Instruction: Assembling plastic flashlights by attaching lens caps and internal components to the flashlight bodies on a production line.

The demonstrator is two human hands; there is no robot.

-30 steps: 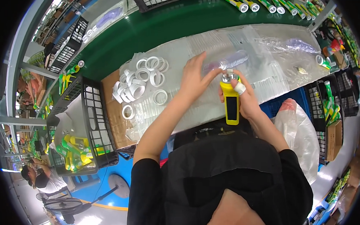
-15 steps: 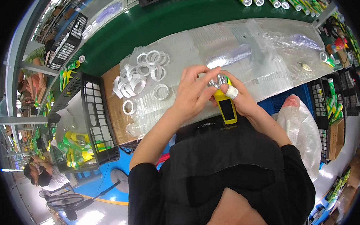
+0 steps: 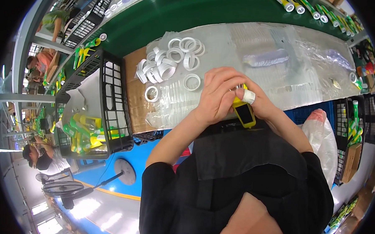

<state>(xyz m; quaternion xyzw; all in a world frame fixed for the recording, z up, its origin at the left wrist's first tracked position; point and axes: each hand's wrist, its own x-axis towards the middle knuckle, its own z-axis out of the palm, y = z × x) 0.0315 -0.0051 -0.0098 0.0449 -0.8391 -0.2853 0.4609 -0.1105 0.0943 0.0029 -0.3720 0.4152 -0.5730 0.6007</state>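
Close to my body, a yellow flashlight (image 3: 246, 114) with a black panel sits between both hands, tilted with its head away from me. My left hand (image 3: 218, 93) is wrapped over the head end and hides most of it. Around the other side, my right hand (image 3: 261, 102) grips the same end, a band of white tape (image 3: 248, 96) around its thumb. White rings (image 3: 192, 82) lie beside my left hand, several of them heaped together. Beyond my hands rests a clear plastic sleeve of stacked lens-like pieces (image 3: 267, 58).
At left, a black crate (image 3: 115, 101) holds several green and yellow flashlights (image 3: 84, 131). More flashlights (image 3: 315, 14) line the green surface (image 3: 225, 12) at the back. A white sack (image 3: 320, 133) stands right of me. A floor fan (image 3: 63, 187) and co-workers are at left.
My left hand has closed over the flashlight's head, covering the clear lens piece that showed between my fingers before. The whole view has shifted, so the bench things appear further right.
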